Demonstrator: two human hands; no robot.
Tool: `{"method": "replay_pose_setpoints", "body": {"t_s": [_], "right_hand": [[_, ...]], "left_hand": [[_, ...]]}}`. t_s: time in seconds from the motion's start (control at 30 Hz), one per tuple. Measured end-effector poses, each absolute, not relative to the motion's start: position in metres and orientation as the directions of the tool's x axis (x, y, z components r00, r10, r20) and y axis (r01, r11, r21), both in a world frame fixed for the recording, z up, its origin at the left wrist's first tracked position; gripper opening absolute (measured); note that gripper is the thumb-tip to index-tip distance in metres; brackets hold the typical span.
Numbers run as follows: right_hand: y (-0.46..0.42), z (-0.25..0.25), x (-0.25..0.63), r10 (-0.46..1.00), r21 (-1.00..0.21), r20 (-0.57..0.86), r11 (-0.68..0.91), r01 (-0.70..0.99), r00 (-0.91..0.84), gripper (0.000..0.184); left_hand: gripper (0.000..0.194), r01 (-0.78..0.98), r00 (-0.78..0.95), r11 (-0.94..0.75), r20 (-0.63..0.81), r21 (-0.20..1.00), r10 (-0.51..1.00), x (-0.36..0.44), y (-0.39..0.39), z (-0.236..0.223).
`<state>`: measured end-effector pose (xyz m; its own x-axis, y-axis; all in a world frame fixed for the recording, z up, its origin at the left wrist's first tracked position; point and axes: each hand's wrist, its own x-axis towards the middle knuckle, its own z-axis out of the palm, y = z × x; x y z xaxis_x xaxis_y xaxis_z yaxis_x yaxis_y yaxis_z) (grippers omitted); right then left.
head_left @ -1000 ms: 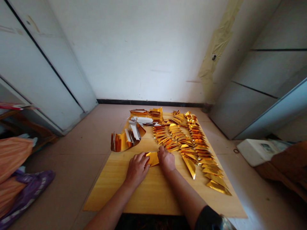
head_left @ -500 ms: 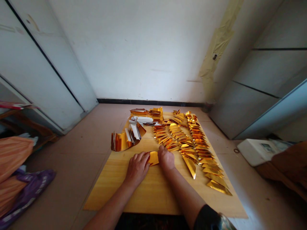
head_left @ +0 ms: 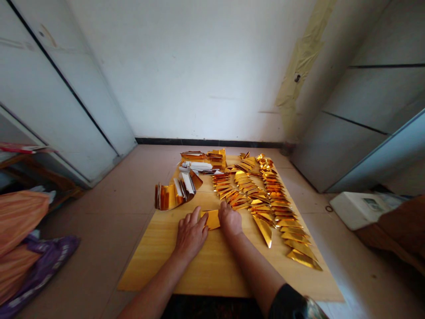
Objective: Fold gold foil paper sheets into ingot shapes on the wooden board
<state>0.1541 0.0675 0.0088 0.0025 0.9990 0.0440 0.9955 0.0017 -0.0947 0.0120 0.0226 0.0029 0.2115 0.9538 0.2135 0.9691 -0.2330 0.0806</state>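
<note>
A small folded piece of gold foil paper (head_left: 211, 219) lies on a light wooden board (head_left: 199, 274) between my hands. My left hand (head_left: 191, 234) rests on the board with its fingertips at the foil's left end. My right hand (head_left: 230, 220) is curled over the foil's right end. Rows of folded gold foil triangles (head_left: 272, 199) fan out just beyond and to the right of my right hand. Farther left stands a curved stack of gold foil strips (head_left: 169, 197), with white-backed sheets (head_left: 195, 166) behind it.
The board lies on a tiled floor (head_left: 99, 221) against a white wall with a black skirting strip. White panels stand on both sides. Orange and purple bags (head_left: 40, 261) lie at lower left. A white box (head_left: 358, 210) and brown cloth sit at right.
My left hand's fingers have spread and drawn slightly left, and more of the foil's left end shows. The right hand and the rows of triangles have hardly moved.
</note>
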Motion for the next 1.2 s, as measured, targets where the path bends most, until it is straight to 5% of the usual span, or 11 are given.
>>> {"method": "replay_pose_setpoints", "body": {"t_s": [0.23,0.53,1.2], "right_hand": [[0.061,0.016,0.160,0.992,-0.066,0.119,0.037,0.997,-0.029,0.014],[0.022,0.010,0.162,0.698,-0.072,0.419,0.663,0.745,-0.581,0.014],[0.004,-0.021,0.204,0.761,-0.121,0.446,0.574,0.810,-0.472,0.025]], "left_hand": [[0.038,0.956,0.261,-0.280,0.179,0.091,0.949,0.010,0.026,0.012],[0.039,0.946,0.275,-0.297,0.165,0.127,0.947,0.004,0.029,0.009],[0.043,0.952,0.264,-0.283,0.157,0.118,0.952,-0.003,0.030,0.005]]}}
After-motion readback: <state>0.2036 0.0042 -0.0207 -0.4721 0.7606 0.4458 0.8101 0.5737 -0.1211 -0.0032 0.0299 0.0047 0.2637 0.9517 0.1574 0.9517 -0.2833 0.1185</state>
